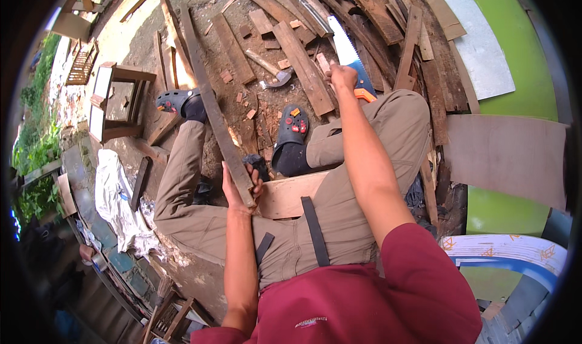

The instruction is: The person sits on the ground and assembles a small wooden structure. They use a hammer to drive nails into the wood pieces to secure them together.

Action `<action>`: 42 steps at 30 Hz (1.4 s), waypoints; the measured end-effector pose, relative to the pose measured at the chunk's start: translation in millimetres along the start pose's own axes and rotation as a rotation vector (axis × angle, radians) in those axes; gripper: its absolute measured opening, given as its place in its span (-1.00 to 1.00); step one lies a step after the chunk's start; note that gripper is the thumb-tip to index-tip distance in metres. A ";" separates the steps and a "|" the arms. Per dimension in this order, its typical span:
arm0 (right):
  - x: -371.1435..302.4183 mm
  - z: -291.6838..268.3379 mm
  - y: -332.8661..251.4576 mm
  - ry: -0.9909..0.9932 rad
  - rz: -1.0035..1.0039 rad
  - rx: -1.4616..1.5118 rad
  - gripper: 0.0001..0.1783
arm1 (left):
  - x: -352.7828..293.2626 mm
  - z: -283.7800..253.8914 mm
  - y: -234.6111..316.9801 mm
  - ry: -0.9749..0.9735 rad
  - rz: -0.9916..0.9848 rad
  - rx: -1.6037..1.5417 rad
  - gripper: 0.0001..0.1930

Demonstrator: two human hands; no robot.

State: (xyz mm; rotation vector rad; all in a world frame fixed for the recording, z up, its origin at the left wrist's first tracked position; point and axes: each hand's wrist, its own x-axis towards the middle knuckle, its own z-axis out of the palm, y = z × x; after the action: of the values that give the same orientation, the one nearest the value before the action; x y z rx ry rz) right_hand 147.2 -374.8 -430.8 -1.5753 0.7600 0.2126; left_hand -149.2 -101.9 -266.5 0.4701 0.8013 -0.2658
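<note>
My left hand (240,186) is wrapped round the near end of a long, narrow wooden strip (209,101). The strip slants away to the far left, passing beside my left shoe (176,100). My right arm is stretched forward, and my right hand (342,77) is closed at the left edge of a handsaw. A small pale wood piece (322,61) shows at its fingertips. The handsaw (348,47) has a white and blue blade and an orange handle (365,95), partly hidden by my wrist. A wooden board (285,195) lies under my left hand, between my thighs.
A hammer (273,70) lies on the dirt among scattered offcuts and planks (303,68). Old boards (379,16) are heaped at the far right, near green panels (506,41). A wooden frame (112,101) stands left, with white cloth (115,192) nearer me.
</note>
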 end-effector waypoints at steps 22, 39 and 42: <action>-156.0 -311.3 65.3 0.499 -0.121 0.014 -0.65 | -20.4 122.3 53.8 -0.448 0.035 -0.084 -0.52; -157.6 -177.4 145.4 0.444 -0.108 -1.147 0.17 | -44.3 116.4 73.8 -0.377 0.010 -0.165 -0.57; -151.8 -180.8 162.9 0.219 0.136 -1.168 -0.03 | -42.8 117.0 72.9 -0.369 0.013 -0.131 -0.54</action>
State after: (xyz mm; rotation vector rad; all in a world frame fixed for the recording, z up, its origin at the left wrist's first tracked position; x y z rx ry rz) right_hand -115.7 -487.9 -448.7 -2.6741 0.9825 0.6755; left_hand -75.6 -95.0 -142.5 0.2909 0.4513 -0.2766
